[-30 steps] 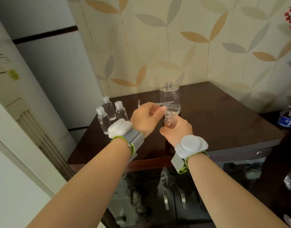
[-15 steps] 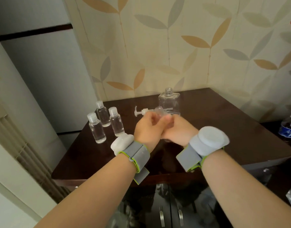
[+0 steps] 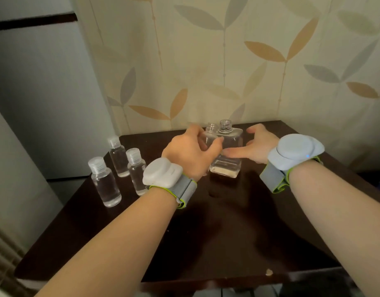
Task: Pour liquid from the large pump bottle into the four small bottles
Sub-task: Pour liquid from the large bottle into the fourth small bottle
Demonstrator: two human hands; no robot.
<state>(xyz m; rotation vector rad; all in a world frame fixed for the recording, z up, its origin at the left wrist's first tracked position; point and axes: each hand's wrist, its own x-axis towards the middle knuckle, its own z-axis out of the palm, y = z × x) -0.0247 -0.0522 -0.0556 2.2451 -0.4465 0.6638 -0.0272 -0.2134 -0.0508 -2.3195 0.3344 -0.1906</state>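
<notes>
Clear small bottle (image 3: 210, 137) upright, neck up, in left hand (image 3: 190, 152).

No legible text or labels

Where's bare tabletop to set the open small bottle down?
Free: the wide dark table front, between both forearms, and right of the right hand. Crowded: the left edge with three capped small bottles, and the back centre, where the left hand holds the open small bottle beside the large bottle.
</notes>
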